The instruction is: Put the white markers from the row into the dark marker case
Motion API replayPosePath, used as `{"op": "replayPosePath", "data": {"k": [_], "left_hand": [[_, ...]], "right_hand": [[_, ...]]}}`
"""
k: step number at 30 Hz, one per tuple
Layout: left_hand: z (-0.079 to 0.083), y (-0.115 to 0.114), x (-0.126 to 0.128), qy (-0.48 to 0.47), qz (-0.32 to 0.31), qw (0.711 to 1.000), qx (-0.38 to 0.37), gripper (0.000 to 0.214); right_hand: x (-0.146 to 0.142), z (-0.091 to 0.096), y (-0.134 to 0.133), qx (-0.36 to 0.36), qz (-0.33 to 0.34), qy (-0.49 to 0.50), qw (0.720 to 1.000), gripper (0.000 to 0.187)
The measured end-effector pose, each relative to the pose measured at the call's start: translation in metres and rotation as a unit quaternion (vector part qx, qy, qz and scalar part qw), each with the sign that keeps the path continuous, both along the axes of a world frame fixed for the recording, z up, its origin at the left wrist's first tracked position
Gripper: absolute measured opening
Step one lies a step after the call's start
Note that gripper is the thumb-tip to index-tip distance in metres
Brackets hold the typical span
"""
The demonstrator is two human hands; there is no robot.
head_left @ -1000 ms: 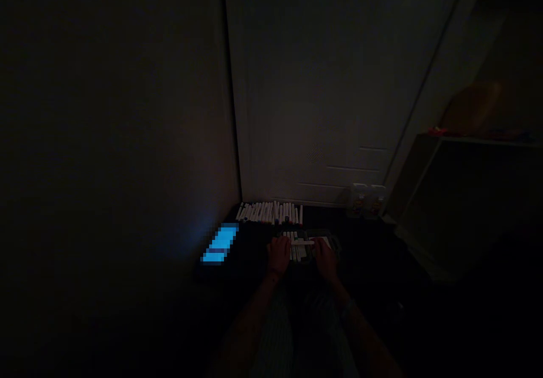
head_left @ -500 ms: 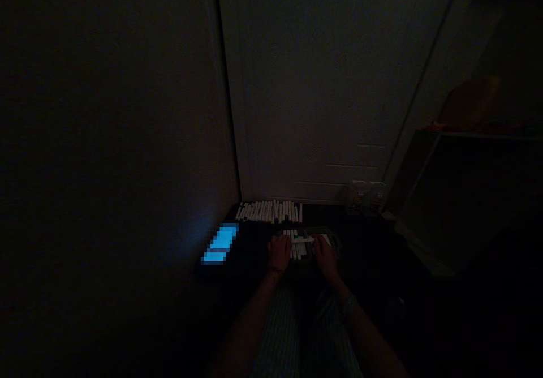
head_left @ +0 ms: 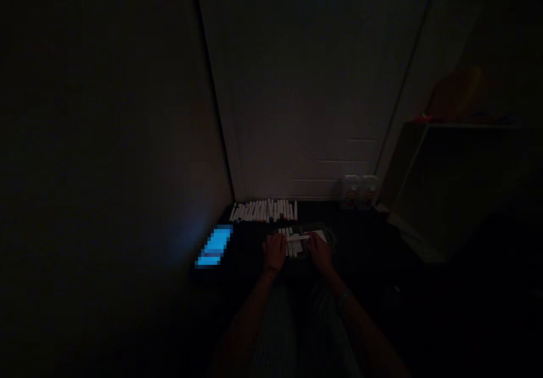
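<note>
A white marker (head_left: 298, 237) lies crosswise between my hands, above an open clear plastic case (head_left: 330, 232). My left hand (head_left: 275, 252) is closed on its left end, and my right hand (head_left: 319, 252) pinches the right end. Below it, several white markers (head_left: 289, 248) lie side by side in the left part of the case. A pale card or sheet (head_left: 321, 235) shows in the right part, partly covered by my right hand. The room is very dark, so print on the marker cannot be read.
A row of several white markers (head_left: 265, 210) with coloured ends lies along the back of the dark table (head_left: 373, 253). Two clear packages (head_left: 358, 192) stand against the wall at back right. A lit, pixelated screen (head_left: 214, 247) lies at left. A shelf unit (head_left: 407, 163) stands at right.
The camera view has shifted slightly, so everything sits a little further left. Both hands keep hold of the marker over the case, with little other movement.
</note>
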State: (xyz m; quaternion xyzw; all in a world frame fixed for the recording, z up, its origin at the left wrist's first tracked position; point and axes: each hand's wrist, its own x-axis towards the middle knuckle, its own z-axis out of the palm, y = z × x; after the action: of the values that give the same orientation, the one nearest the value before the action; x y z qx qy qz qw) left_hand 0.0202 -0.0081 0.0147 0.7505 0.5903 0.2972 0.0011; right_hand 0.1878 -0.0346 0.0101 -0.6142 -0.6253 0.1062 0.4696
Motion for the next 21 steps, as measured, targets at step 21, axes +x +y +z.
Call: {"op": "replayPosePath", "data": {"k": [21], "left_hand": [[0.0003, -0.001, -0.0005, -0.011, 0.005, 1.0, -0.007, 0.027]], "right_hand": [[0.0, -0.0008, 0.0015, -0.003, -0.005, 0.007, 1.0, 0.034]]}}
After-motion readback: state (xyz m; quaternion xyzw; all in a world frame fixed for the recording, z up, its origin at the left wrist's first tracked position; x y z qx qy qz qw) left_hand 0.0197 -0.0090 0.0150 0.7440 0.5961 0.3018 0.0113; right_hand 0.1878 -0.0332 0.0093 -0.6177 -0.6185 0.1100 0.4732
